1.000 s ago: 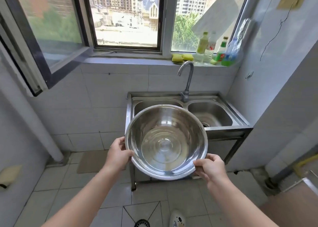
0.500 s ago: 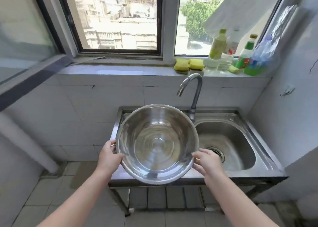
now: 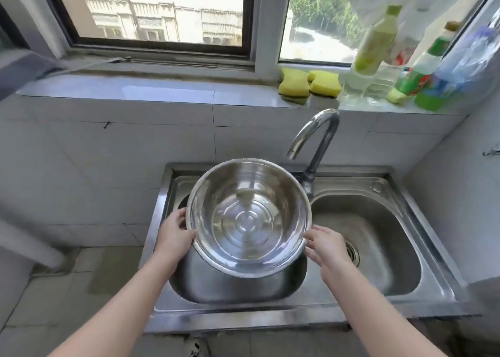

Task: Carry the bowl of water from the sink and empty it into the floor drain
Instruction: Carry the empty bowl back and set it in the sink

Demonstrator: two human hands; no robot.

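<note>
A round stainless-steel bowl (image 3: 249, 221) hangs over the left basin (image 3: 230, 286) of a steel double sink (image 3: 243, 321), its bottom dipping below the sink's rim. My left hand (image 3: 174, 235) grips the bowl's left rim. My right hand (image 3: 328, 251) holds the right rim, its fingers reaching under the edge. The bowl's inside is shiny with ring marks; I cannot tell whether there is water in it. The floor drain is out of view.
A curved faucet (image 3: 322, 140) rises just behind and to the right of the bowl. The right basin (image 3: 378, 235) has a drain strainer. Yellow sponges (image 3: 308, 84) and several bottles (image 3: 376, 42) stand on the windowsill. White tiled walls close in on both sides.
I have stepped from the floor up to the sink. The bowl, held in both hands throughout, has moved forward and down into the left basin.
</note>
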